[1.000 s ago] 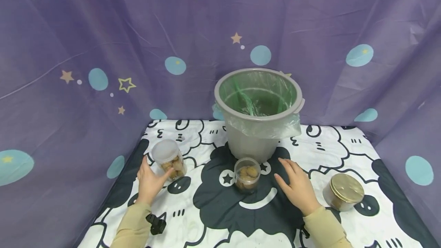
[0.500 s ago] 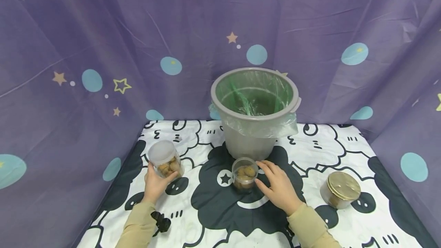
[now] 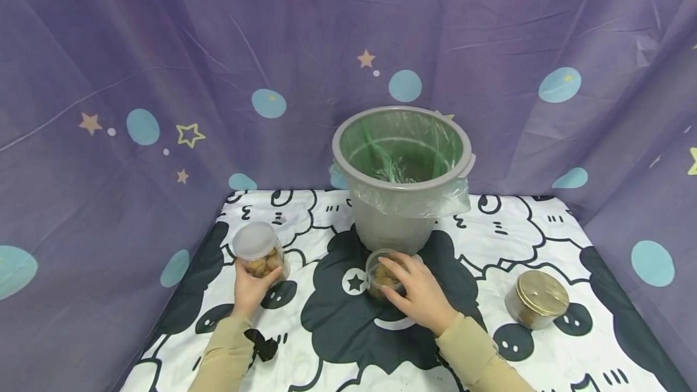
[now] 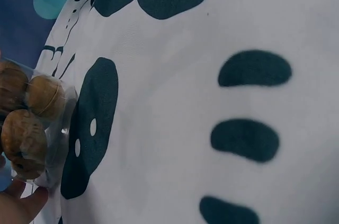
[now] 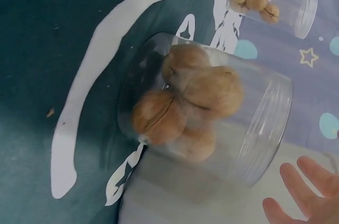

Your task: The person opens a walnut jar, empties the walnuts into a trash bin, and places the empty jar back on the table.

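My left hand [image 3: 251, 288] grips a clear plastic jar of walnuts [image 3: 274, 264] with a frosted white lid [image 3: 255, 241], at the left of the cloth. Part of this jar [image 4: 32, 123] and the fingertips show at the edge of the left wrist view. In the middle stands a second clear jar [image 5: 243, 123], lidless, with several walnuts [image 5: 214, 92] inside. My right hand [image 3: 419, 292] reaches over its mouth, fingers spread and nothing held. In the right wrist view the right fingers [image 5: 296, 187] are just beyond the jar's rim.
A grey bin [image 3: 394, 228] lined with a clear green-tinted bag stands right behind the middle jar. At the right is a jar with a gold lid [image 3: 543, 293]. A purple curtain [image 3: 294, 29] hangs behind the cartoon-print cloth [image 3: 321, 343].
My right hand has moved left from beside the middle jar to over its mouth. My left hand stays at the lidded jar, its wrist turned slightly. The head view has shifted a little.
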A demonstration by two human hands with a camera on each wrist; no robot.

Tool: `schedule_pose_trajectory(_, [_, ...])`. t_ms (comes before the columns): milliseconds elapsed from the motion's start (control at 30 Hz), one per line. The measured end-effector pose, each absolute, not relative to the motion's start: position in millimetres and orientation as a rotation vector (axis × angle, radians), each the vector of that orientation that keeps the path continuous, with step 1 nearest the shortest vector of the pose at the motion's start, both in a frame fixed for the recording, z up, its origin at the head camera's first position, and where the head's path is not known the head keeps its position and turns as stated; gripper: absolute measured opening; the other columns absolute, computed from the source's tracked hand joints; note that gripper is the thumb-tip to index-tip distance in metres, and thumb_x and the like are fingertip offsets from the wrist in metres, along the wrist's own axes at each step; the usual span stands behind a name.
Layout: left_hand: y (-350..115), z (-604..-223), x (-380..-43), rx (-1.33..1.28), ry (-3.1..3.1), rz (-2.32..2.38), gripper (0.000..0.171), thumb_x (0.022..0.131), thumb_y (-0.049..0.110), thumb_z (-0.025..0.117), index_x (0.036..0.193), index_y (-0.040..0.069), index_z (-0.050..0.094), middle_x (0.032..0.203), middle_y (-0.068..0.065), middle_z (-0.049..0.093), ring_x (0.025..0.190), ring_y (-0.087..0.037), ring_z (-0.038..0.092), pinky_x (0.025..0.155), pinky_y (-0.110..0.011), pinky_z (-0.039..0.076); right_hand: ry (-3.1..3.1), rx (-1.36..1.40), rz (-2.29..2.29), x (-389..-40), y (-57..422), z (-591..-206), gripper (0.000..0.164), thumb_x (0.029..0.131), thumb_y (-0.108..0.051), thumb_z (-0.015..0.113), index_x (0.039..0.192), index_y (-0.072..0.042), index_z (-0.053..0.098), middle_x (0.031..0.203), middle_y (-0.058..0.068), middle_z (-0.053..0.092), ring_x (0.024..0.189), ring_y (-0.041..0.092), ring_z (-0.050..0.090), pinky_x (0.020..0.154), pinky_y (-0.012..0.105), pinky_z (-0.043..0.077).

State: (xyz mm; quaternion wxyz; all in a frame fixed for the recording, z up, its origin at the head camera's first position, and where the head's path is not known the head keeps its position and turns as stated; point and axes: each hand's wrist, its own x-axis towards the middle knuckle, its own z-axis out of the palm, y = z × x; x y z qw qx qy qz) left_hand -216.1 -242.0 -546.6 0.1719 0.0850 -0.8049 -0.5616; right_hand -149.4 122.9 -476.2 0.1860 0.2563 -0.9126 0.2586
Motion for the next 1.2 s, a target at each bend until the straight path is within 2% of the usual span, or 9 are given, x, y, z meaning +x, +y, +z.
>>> schedule_pose_trajectory(167, [-241.8, -549.4, -218.4, 0.238, -2.252, -1.62, 0.091, 0.068, 0.003, 0.082, 0.137, -0.005, 0.023, 0.135, -0.027, 0.039, 0.128, -0.038, 0.039, 0.11, -0.048, 0.029, -2.547, 0.75, 0.726, -153.0, 116.5, -475.9, 0.05, 0.085, -0.03, 0.068, 0.132, -0.017, 0.055, 0.125, 0.011, 0.055, 0.108, 0.027, 0.058, 0.087, 0.049, 0.049])
schedule_pose_trajectory(300, [-241.7, -550.6, -217.8, 0.252, -2.26, -1.591, 0.089, 0.067, 0.004, 0.083, 0.136, -0.003, 0.027, 0.133, -0.025, 0.042, 0.126, -0.037, 0.041, 0.109, -0.047, 0.031, -2.531, 0.782, 0.7, -155.5, 111.6, -475.3, 0.049, 0.085, -0.03, 0.068, 0.131, -0.018, 0.056, 0.124, 0.008, 0.056, 0.106, 0.025, 0.059, 0.085, 0.047, 0.05])
schedule_pose_trajectory(400, [-239.1, -548.7, -214.4, 0.239, -2.297, -1.573, 0.086, 0.068, 0.006, 0.083, 0.135, -0.002, 0.029, 0.132, -0.023, 0.043, 0.124, -0.037, 0.043, 0.107, -0.049, 0.033, -2.539, 0.8, 0.687, -157.6, 107.6, -473.1, 0.05, 0.086, -0.033, 0.068, 0.133, -0.019, 0.054, 0.124, 0.006, 0.056, 0.107, 0.024, 0.058, 0.087, 0.044, 0.05])
schedule_pose_trajectory(567, [-228.1, -542.9, -207.6, 0.152, -2.376, -1.571, 0.086, 0.069, 0.009, 0.083, 0.137, 0.002, 0.03, 0.131, -0.021, 0.044, 0.12, -0.036, 0.046, 0.101, -0.049, 0.038, -2.561, 0.822, 0.708, -160.9, 101.4, -466.9, 0.052, 0.087, -0.034, 0.067, 0.135, -0.021, 0.052, 0.126, 0.01, 0.056, 0.111, 0.026, 0.057, 0.091, 0.046, 0.048])
schedule_pose_trajectory(733, [-214.2, -535.5, -202.0, 0.039, -2.397, -1.56, 0.089, 0.065, 0.007, 0.086, 0.138, 0.008, 0.034, 0.129, -0.014, 0.048, 0.115, -0.025, 0.049, 0.096, -0.042, 0.042, -2.562, 0.85, 0.71, -163.3, 96.4, -460.8, 0.051, 0.089, -0.034, 0.064, 0.136, -0.02, 0.051, 0.127, 0.012, 0.055, 0.112, 0.028, 0.056, 0.093, 0.046, 0.047])
schedule_pose_trajectory(933, [-199.6, -520.3, -193.4, -0.185, -2.457, -1.342, 0.093, 0.056, 0.009, 0.09, 0.135, 0.006, 0.041, 0.126, -0.017, 0.048, 0.112, -0.028, 0.05, 0.094, -0.045, 0.043, -2.548, 0.864, 0.699, -165.2, 91.7, -453.9, 0.052, 0.089, -0.035, 0.063, 0.137, -0.02, 0.05, 0.129, 0.01, 0.054, 0.113, 0.027, 0.056, 0.094, 0.045, 0.047])
schedule_pose_trajectory(1200, [-186.2, -496.0, -183.7, -0.273, -2.471, -1.233, 0.094, 0.053, 0.016, 0.092, 0.133, 0.009, 0.044, 0.121, -0.013, 0.049, 0.106, -0.022, 0.051, 0.086, -0.041, 0.049, -2.521, 0.868, 0.689, -166.2, 89.2, -443.0, 0.055, 0.087, -0.036, 0.065, 0.137, -0.019, 0.049, 0.129, 0.01, 0.053, 0.114, 0.028, 0.056, 0.094, 0.045, 0.047])
